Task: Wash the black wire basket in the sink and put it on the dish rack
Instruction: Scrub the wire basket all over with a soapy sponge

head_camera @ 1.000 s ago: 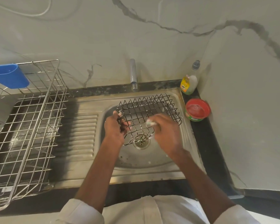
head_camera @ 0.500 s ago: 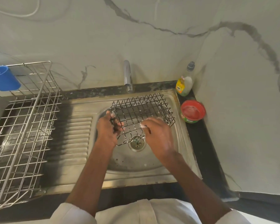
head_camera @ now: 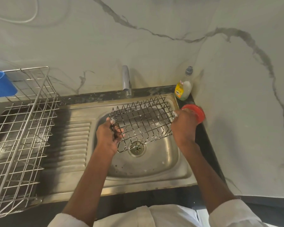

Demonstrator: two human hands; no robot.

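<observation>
The black wire basket (head_camera: 156,104) is tilted over the steel sink (head_camera: 154,176), just above the drain, with soap foam on its wires. My left hand (head_camera: 107,135) grips the basket's left end, fingers curled round the wires. My right hand (head_camera: 184,126) is at the basket's right end, by the sink's right rim, and pinches a small white scrubber (head_camera: 176,113) against the wires. The steel wire dish rack (head_camera: 23,128) stands on the left of the draining board with nothing in it.
A chrome tap (head_camera: 126,81) rises behind the sink; no water is seen running. A dish soap bottle (head_camera: 184,87) and a red tub (head_camera: 199,112) sit in the right corner against the marble wall. A blue cup (head_camera: 2,86) hangs on the rack's far left.
My right hand has moved from the middle of the basket to its right end, next to the red tub. My left hand keeps hold of the left end.
</observation>
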